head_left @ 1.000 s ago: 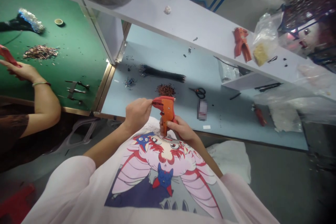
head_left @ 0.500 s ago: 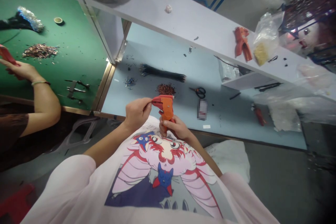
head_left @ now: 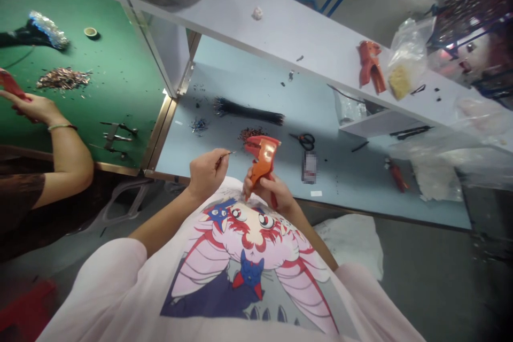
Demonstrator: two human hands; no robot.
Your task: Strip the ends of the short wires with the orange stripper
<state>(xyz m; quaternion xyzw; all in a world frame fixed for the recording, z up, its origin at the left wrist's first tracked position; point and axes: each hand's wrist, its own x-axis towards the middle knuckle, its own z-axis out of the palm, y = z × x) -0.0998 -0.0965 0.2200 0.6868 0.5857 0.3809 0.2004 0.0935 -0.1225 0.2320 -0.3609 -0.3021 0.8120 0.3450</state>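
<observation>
A long workbench fills the view in two colours, a green-topped section (head_left: 120, 64) at the left and a pale blue section (head_left: 224, 80) straight ahead, with a white shelf (head_left: 288, 37) raised above them. The person sits at the near edge of the blue section, and a pale pink T-shirt (head_left: 248, 240) with a glossy cartoon print fills the bottom of the view. On the smooth blue surface lie a long bundle of thin black wires (head_left: 248, 115), a small heap of reddish cut bits (head_left: 250, 134) and black-handled scissors (head_left: 305, 141). A second orange stripper (head_left: 371, 67) and a crumpled clear plastic bag (head_left: 406, 53) sit on the shelf. The change is at the hands: a moment ago they met at the tool, and now they have come apart, with a narrow gap between them. The left hand (head_left: 206, 173) pinches a short, thin wire (head_left: 225, 155) between thumb and fingers, its fine tip pointing toward the tool. The right hand (head_left: 270, 192) is clamped around the grip of a red-orange wire stripper (head_left: 262, 157), a chunky plastic tool held just above the chest, jaws slightly parted. At the far left, a co-worker's hand (head_left: 30, 109) holds a red tool (head_left: 10, 85) over the green section, near a scatter of copper-coloured bits (head_left: 63, 79).
</observation>
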